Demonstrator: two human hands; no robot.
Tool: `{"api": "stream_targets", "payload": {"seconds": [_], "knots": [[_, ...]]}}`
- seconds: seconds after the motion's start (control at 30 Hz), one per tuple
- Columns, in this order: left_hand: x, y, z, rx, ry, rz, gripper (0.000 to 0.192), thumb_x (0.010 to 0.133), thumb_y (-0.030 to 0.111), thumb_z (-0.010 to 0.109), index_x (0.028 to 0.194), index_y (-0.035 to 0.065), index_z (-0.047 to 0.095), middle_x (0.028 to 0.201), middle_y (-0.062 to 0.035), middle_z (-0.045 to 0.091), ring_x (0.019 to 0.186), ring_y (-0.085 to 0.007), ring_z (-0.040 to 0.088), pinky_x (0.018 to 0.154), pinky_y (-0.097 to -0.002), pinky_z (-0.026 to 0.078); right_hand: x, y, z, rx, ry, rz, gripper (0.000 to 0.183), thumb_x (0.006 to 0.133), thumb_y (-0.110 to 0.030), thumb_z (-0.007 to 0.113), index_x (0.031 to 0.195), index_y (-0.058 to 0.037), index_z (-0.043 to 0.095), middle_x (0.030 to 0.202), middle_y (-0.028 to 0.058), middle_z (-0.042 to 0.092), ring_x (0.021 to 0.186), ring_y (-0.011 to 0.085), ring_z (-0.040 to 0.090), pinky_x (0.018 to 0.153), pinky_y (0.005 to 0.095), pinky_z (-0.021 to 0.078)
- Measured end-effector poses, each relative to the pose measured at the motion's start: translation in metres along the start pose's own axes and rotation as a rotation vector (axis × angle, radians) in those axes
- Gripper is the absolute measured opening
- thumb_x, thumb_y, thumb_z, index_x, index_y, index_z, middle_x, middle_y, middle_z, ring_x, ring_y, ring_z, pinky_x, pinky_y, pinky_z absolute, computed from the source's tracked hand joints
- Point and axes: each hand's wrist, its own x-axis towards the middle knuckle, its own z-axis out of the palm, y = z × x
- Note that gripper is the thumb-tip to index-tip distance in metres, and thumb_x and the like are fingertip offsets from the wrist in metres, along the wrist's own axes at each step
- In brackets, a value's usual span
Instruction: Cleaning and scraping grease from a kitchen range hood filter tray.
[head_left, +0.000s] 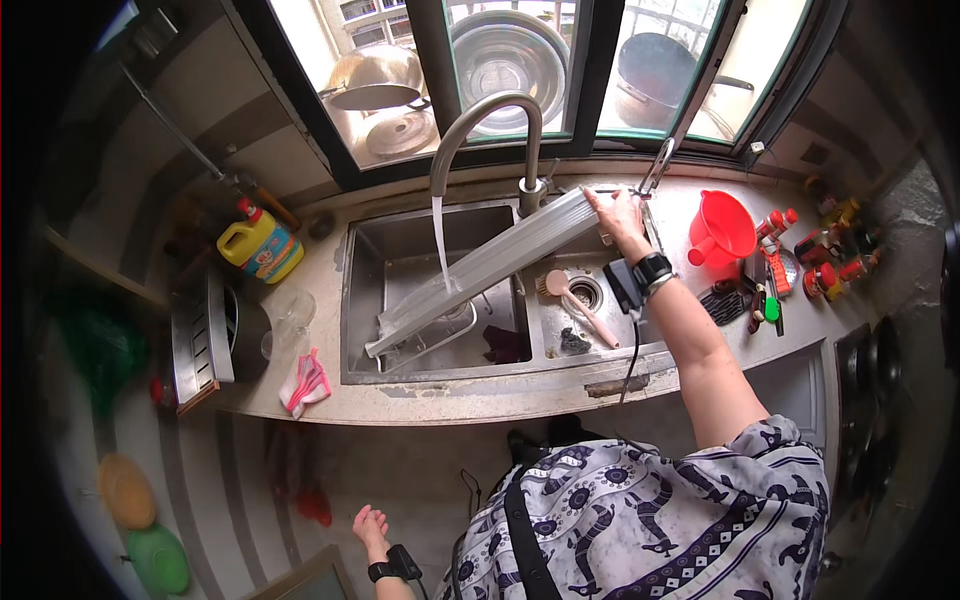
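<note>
My right hand (619, 217) grips the upper right end of a long, ribbed, greyish panel (495, 251) with a raised edge. The panel slants across the double-bowl steel sink (435, 375), its lower end inside the left bowl. Water (440, 240) runs from the gooseneck faucet (487, 105) onto it. Under the panel are a wire rack (442, 345) and a dark cloth (504, 345). Low at my side, away from the counter, my left hand (370, 525) appears empty, its fingers loosely curled.
The right bowl holds a pink-handled brush (581, 304) and a dark scrubber (575, 341). A red dipper (721, 225), bottles and utensils crowd the right counter. At left stand a yellow jug (261, 244), a pink-and-white cloth (306, 384) and a metal rack (202, 330).
</note>
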Motion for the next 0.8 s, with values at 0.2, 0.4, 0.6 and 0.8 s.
{"api": "stream_targets", "payload": {"seconds": [0.2,0.4,0.6,0.8], "knots": [[-0.019,-0.019,0.012,0.005,-0.084,-0.065,0.029,0.081,0.013,0.050,0.110,0.0083,0.052,0.086,-0.0079,0.061,0.072,-0.0193,0.061,0.062,-0.0332,0.050,0.012,0.015,-0.005,0.356,-0.473,0.046,0.045,0.078,-0.046,0.056,0.092,-0.0037,0.061,0.069,0.0094,0.057,0.059,0.0173,0.057,0.049,0.0299,0.0469],[-0.038,-0.021,0.025,-0.010,-0.149,-0.070,0.030,0.081,0.013,0.051,0.111,0.0068,0.051,0.086,-0.0088,0.062,0.074,-0.0201,0.062,0.063,-0.0335,0.050,-0.005,0.051,0.009,0.631,-0.435,0.163,0.035,0.078,-0.036,0.058,0.075,-0.0009,0.060,0.060,0.0020,0.050,0.049,0.0114,0.043,0.042,0.0289,0.0337],[-0.056,-0.018,0.034,0.013,-0.200,-0.115,0.032,0.082,0.016,0.052,0.112,0.0069,0.050,0.087,-0.0094,0.062,0.074,-0.0201,0.062,0.064,-0.0334,0.051,-0.055,0.097,0.017,1.084,-0.441,0.222,0.019,0.076,-0.021,0.061,0.067,-0.0051,0.057,0.062,-0.0008,0.051,0.056,0.0079,0.045,0.051,0.0239,0.0340],[-0.065,0.003,0.057,0.042,-0.275,-0.104,0.029,0.083,0.014,0.051,0.112,0.0051,0.051,0.089,-0.0093,0.061,0.077,-0.0183,0.061,0.067,-0.0300,0.050,-0.061,0.115,0.029,1.295,-0.339,0.262,0.018,0.078,-0.021,0.064,0.085,-0.0116,0.050,0.076,-0.0009,0.052,0.069,0.0108,0.047,0.060,0.0274,0.0378]]}}
